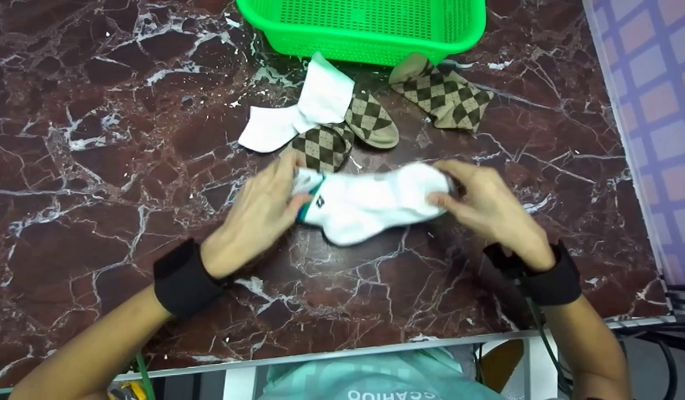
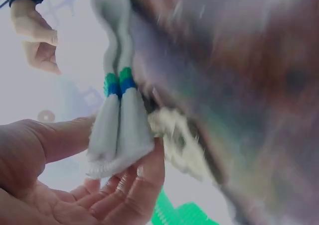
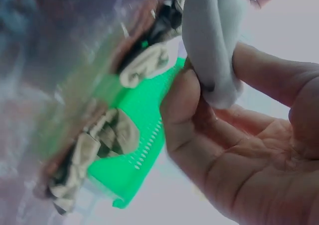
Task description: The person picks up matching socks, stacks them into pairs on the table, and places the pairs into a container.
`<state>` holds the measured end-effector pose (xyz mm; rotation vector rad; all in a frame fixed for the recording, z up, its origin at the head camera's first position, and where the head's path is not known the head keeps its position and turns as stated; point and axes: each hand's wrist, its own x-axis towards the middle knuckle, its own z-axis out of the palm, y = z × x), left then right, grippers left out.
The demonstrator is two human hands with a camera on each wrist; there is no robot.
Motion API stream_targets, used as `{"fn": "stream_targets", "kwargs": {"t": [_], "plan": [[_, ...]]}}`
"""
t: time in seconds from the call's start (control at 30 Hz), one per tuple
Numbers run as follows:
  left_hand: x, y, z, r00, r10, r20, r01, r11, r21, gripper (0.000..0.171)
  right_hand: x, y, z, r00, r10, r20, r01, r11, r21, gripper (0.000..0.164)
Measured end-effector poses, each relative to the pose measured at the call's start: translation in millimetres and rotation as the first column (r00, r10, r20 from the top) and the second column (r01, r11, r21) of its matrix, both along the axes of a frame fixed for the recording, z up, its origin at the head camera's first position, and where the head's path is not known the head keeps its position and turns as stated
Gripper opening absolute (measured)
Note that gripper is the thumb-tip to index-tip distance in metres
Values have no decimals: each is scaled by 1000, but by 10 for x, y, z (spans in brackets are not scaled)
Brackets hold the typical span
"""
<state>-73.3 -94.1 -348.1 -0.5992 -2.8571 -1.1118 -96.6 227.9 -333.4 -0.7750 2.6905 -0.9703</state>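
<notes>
A pair of white socks (image 1: 370,200) with green and blue cuff bands stretches between the two hands, just above the table. My left hand (image 1: 261,208) pinches the cuff end between thumb and fingers; in the left wrist view the two cuffs (image 2: 119,130) lie side by side in that grip. At the toe end, my right hand (image 1: 484,203) pinches the socks, whose rounded toe (image 3: 219,93) shows between thumb and fingers in the right wrist view. Beyond the hands lie a white sock (image 1: 326,91) and brown checkered socks (image 1: 320,147), partly overlapping.
A green plastic basket (image 1: 348,47) stands at the far side of the marbled table (image 1: 125,183). Another checkered sock (image 1: 445,103) lies against its front right. At the right edge rises a panel with a checked pattern (image 1: 642,111). The table's front edge (image 1: 320,350) is near the person's torso.
</notes>
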Motion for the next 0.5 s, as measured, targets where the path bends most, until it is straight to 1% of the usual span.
{"fn": "stream_targets", "kwargs": {"t": [0.1, 0.23, 0.3, 0.43, 0.5], "plan": [[-140, -19, 113, 999, -1, -50, 2, 1000, 28, 28, -99, 13, 113, 998, -2, -62, -1, 999, -34, 39], [-332, -13, 283, 995, 15, -94, -8, 997, 72, 26, -220, 27, 263, 992, -19, -123, 7, 995, -98, 40], [-429, 4, 382, 992, 27, -124, -16, 996, 85, 24, -295, 38, 337, 986, -30, -165, 7, 991, -135, 40], [-651, 64, 616, 981, 73, -178, -59, 995, 80, 23, -480, 65, 510, 964, -69, -258, 21, 983, -184, 41], [-783, 100, 728, 976, 102, -194, -92, 994, 62, 25, -577, 70, 607, 954, -100, -284, 40, 977, -211, 40]]}}
